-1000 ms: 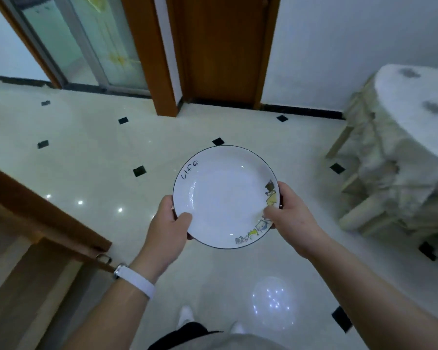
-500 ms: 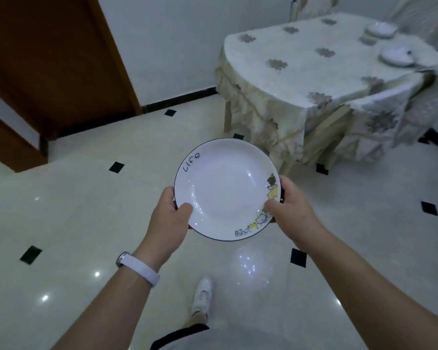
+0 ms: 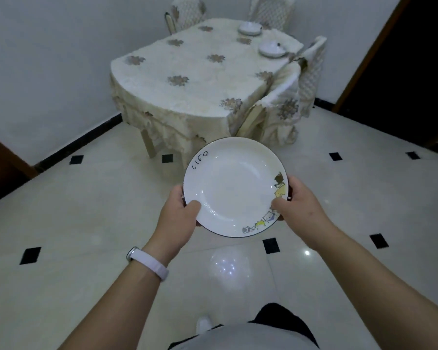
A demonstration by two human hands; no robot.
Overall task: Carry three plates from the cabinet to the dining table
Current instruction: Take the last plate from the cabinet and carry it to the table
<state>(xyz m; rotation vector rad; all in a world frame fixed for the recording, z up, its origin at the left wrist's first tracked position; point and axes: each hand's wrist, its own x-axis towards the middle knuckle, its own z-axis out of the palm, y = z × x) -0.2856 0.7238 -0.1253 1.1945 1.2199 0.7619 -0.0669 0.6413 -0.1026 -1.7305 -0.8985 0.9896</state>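
You grip the white plate (image 3: 234,188) by its rim, left hand (image 3: 178,213) and right hand (image 3: 300,205) on opposite sides, above the floor (image 3: 86,223); two plates (image 3: 272,50) sit on the far tabletop (image 3: 187,72).

A quilted chair (image 3: 312,72) stands on the glossy tiled floor (image 3: 86,223).

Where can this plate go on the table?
The held plate should fit on the dining table, on its near and left cloth, between the front edge and the far plate and nearer plate. That far right corner, beside the chairs, is crowded.
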